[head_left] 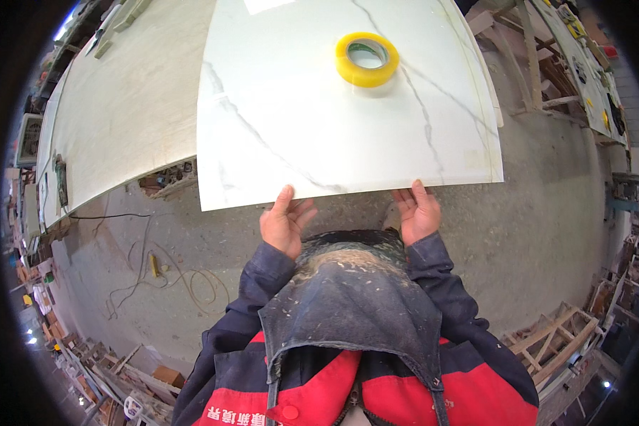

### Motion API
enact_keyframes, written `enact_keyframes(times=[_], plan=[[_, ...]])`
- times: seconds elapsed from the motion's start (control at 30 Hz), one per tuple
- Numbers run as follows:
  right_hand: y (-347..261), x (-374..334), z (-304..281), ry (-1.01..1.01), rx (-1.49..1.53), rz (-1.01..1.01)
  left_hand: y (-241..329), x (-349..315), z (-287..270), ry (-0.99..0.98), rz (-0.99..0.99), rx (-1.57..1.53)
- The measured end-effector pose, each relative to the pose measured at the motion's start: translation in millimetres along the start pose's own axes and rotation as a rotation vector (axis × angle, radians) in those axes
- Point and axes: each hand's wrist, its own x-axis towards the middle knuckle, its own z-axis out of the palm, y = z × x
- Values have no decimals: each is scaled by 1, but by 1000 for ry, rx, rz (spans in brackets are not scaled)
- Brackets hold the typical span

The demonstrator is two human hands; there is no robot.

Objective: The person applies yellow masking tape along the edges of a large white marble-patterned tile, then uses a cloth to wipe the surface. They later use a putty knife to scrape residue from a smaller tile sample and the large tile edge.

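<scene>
A large white slab (pixel 298 121) with grey marble-like veins lies in front of me, its near edge jutting out toward my body. My left hand (pixel 282 226) grips that edge left of the middle, thumb at the top side and fingers curled below. Farther right on the same edge, my right hand (pixel 420 213) holds on in a similar way, its thumb upright against the rim. On the slab's top rests a roll of clear yellow tape (pixel 366 78), apart from both hands. What supports the slab from beneath is hidden.
A pale worktop (pixel 135 92) extends on the left, with a power tool (pixel 61 181) near its outer edge. Cables and a coiled hose (pixel 206 287) lie on the grey floor (pixel 532 234). Wooden frames (pixel 557 341) stand at lower right; another cluttered bench (pixel 582 78) is at upper right.
</scene>
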Motion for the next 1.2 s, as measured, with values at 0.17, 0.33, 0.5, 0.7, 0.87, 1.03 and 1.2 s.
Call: enact_keyframes(times=[0.17,0.33,0.5,0.7,0.87,1.03,1.2], plan=[[24,-11,20,-20,-80,74,0,2,-1,-9,0,16],[60,-29,52,-132,-253,210,0,1,0,-12,0,27],[60,-42,76,-155,-247,202,-2,-5,6,-42,-17,30],[58,-44,78,-150,-134,157,-23,-9,31,-139,-49,152],[53,-40,73,-71,-89,192,-28,-2,25,-111,-60,140],[31,-24,45,-9,-82,198,-28,-2,23,-93,-53,157],[-6,-4,3,90,-37,127,-28,3,14,-87,-76,176]])
